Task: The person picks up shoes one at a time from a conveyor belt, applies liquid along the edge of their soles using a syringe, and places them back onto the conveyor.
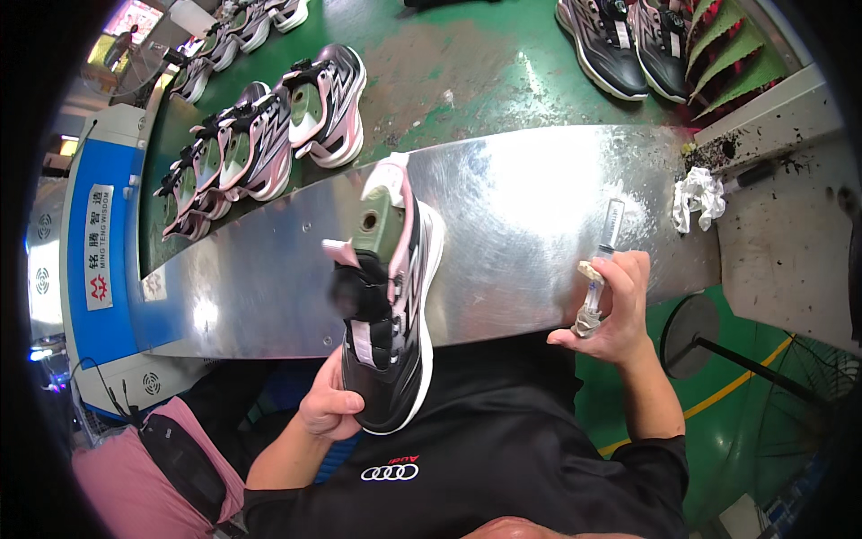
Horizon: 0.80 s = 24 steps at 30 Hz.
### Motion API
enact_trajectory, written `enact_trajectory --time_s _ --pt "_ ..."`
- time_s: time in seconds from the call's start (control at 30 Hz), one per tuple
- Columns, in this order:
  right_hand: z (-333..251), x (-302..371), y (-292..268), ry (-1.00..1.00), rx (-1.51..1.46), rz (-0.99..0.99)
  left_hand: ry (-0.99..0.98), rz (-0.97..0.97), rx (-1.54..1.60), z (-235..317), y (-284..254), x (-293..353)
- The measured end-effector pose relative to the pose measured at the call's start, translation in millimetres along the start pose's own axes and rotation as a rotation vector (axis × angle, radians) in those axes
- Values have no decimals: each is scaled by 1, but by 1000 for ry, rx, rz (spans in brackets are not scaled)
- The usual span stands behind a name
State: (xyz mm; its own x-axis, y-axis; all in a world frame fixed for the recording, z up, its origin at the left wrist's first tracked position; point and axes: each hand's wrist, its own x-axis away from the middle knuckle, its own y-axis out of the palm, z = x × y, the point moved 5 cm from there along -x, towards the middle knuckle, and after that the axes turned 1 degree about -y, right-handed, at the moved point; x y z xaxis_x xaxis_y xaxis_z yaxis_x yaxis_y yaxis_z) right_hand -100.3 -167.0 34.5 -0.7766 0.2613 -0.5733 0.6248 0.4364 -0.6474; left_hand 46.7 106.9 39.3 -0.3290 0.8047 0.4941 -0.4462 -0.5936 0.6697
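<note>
My left hand (330,406) is closed round the toe of a black, white and pink sneaker (384,346). The shoe is held up with its toe near me and its heel pointing away, over the metal tabletop. A green shoe last (375,226) with a round hole fills its opening. A dark round part on the tongue is blurred. To the right, my right hand (620,310) grips a slim cutter-like tool (612,226) with a flat pale blade tip and a clear handle wrapped in crumpled material. The tool is apart from the shoe, its tip pointing away from me.
Several similar sneakers on lasts (260,144) stand on the green surface at far left. Two black sneakers (620,40) stand at far right. White crumpled tissue (699,199) lies at the metal table's (512,180) right end. A blue-and-white machine (99,260) and a person in pink (153,458) are at left.
</note>
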Motion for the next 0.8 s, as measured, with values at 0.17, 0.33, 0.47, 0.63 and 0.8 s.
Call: enact_trajectory --time_s 0.17,0.33,0.47,0.63,0.8 --pt "3 1 1 65 8 -13 86 -90 -220 38 30 -80" --pt "-6 -8 8 93 -20 28 139 -76 -210 64 75 -220" --pt "5 -3 3 127 9 49 111 -114 -327 66 69 -223" --pt "5 -5 2 97 -10 54 500 50 -497 121 -30 -135" --pt "4 -6 4 85 -34 47 829 543 -890 174 -72 -132"
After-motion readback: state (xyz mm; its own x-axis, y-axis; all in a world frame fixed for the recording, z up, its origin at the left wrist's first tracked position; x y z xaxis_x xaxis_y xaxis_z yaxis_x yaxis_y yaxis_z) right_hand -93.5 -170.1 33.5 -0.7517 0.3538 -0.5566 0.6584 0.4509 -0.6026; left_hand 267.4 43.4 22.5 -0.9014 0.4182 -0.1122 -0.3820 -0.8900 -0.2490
